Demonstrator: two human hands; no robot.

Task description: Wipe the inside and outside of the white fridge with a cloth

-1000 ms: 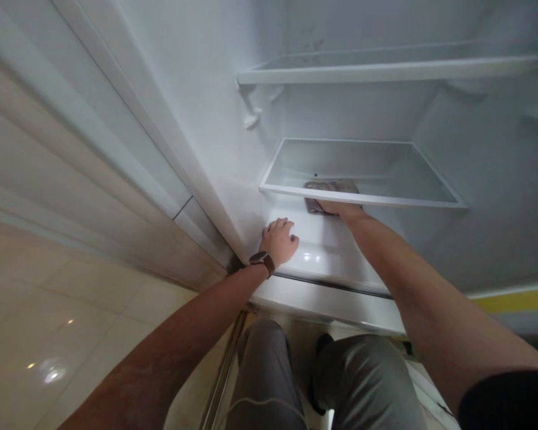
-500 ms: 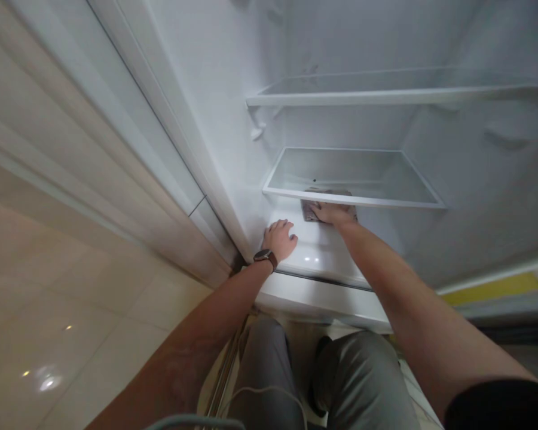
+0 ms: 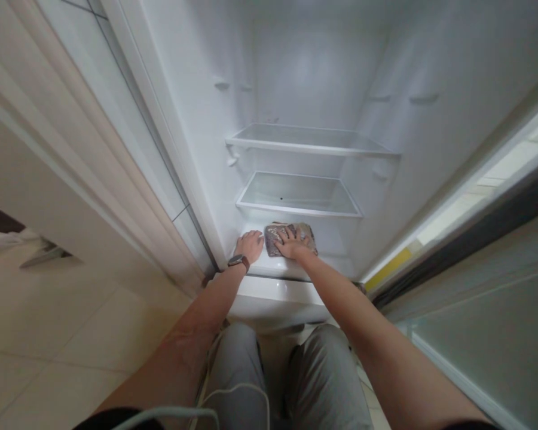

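Observation:
A folded brownish-grey cloth lies on the white floor of a refrigerator, in front of and below the lower shelf. My right hand rests flat on top of the cloth, its fingers spread and pressing it down. To the left, my left hand leans on the refrigerator floor near the left wall, fingers stretched out and nothing in them. A dark watch is on the left wrist.
Above the hands are a lower glass shelf with a small dark spot and an upper glass shelf. The front sill runs before my knees. An open door stands at right. A pale cable crosses my lap.
The cloth and my right hand have come forward from beneath the lower shelf, nearer my left hand. My head view has shifted and shows more of the refrigerator's inside.

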